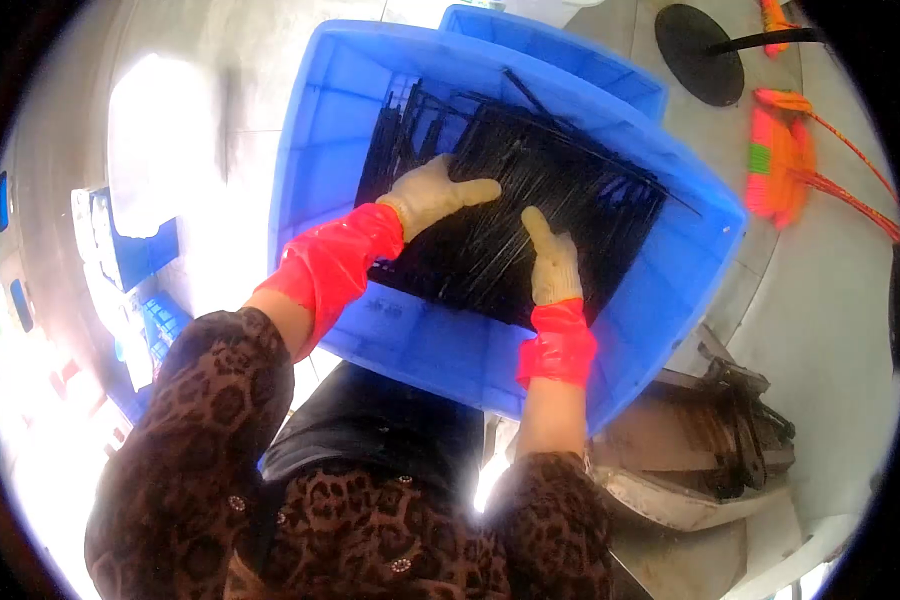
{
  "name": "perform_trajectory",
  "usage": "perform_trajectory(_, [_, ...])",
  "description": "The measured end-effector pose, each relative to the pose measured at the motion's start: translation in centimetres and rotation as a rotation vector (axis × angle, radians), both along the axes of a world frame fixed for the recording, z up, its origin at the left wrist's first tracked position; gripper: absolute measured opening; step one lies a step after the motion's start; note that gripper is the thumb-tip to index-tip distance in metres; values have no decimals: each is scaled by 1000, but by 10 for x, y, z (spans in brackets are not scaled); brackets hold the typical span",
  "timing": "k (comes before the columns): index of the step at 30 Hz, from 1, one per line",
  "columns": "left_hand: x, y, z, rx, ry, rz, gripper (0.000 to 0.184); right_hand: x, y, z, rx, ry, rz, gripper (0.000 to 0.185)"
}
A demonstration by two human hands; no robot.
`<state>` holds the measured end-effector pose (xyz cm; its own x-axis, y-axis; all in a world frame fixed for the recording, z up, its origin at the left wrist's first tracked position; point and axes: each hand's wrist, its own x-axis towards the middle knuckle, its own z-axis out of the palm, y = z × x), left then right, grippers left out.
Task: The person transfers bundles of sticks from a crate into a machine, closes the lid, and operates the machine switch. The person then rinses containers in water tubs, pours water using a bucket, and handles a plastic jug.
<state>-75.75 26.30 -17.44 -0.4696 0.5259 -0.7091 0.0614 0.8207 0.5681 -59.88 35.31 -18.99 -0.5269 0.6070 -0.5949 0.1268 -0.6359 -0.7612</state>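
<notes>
1. one large blue bin stands in front of the person; a second blue bin shows partly behind its far rim.
2. the black strips lie inside the large bin, one broad pile, too many and too tangled to count; one strip leans toward the bin's far wall.
3. beyond the bin's right side: one round black base with a dark pole, and two orange bundles, the upper one cut off by the view.
4. near the bin's lower right corner: one worn metal fixture.
5. two gloved hands, both over the bin, apart from each other. the left hand reaches in over the bin's left side, thumb out to the right.
6. the right hand reaches over the near rim, thumb angled up-left.
7. both rest on the pile, other fingers largely hidden; i cannot tell whether either grips strips.
</notes>
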Motion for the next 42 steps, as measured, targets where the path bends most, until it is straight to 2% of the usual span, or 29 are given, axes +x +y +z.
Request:
perform_trajectory(2, [4,1,4,137,-238,111,68,0,-5,-6,-71,80,-7,52])
perform_trajectory(3, [8,1,8,140,-355,240,62,3,-7,-9,-170,17,49,51])
perform_trajectory(4, [13,2,20,139,-357,238,62,4,-7,-11,-267,-45,101,51])
perform_trajectory(5, [18,1,34,226,-495,358,59,3,-6,1,-259,101,132,52])
perform_trajectory(6, [21,0,43,315,-631,482,56,2,-7,7,-258,102,134,52])
perform_trajectory(8, [17,-9,46,298,-630,330,49,3,-11,21,-260,116,150,52])
perform_trajectory(11, [25,-18,59,352,-538,288,49,9,-10,43,-251,108,195,52])
perform_trajectory(13, [20,-17,62,463,-275,-47,42,3,-1,42,-181,196,215,50])
perform_trajectory(14, [19,-12,69,465,-265,4,39,-1,2,39,-176,188,217,50])
perform_trajectory(17, [17,-1,42,347,-213,3,40,-13,9,32,-186,56,197,45])
perform_trajectory(19, [25,-7,28,375,-667,408,46,-11,-1,39,-219,74,194,43])
perform_trajectory(20, [28,-10,35,367,-691,440,50,-9,-5,45,-245,100,186,41])
perform_trajectory(21, [34,-14,41,342,-629,431,52,3,-10,37,-223,-21,293,39])
perform_trajectory(22, [38,-17,46,315,-570,426,55,11,-22,26,-82,1,318,42])
perform_trajectory(24, [45,-32,32,298,-603,456,60,19,-36,49,-185,-74,208,44])
perform_trajectory(25, [40,-26,47,326,-580,428,60,17,-35,52,-76,-28,236,44])
perform_trajectory(26, [37,-20,60,350,-559,400,59,11,-31,56,-81,-28,236,44])
perform_trajectory(28, [25,-13,40,329,-608,391,57,-8,-13,54,-34,-47,272,42])
perform_trajectory(29, [20,-5,39,384,-645,408,54,-15,-8,42,-66,98,196,40])
perform_trajectory(30, [16,0,36,423,-618,368,52,-18,0,32,-110,84,142,42])
perform_trajectory(32, [18,3,48,385,-612,328,50,-16,3,35,-47,42,202,44])
perform_trajectory(35, [40,-20,51,426,-726,392,55,8,-21,43,187,-94,320,45])
perform_trajectory(36, [45,-28,56,345,-657,399,57,13,-30,51,272,-177,346,45])
perform_trajectory(39, [49,-34,61,244,-652,479,57,14,-34,54,126,-188,341,46])
perform_trajectory(41, [38,-27,49,373,-731,460,54,-1,-20,54,4,16,277,47])
perform_trajectory(42, [30,-20,43,417,-729,433,50,-2,-13,37,2,118,260,49])
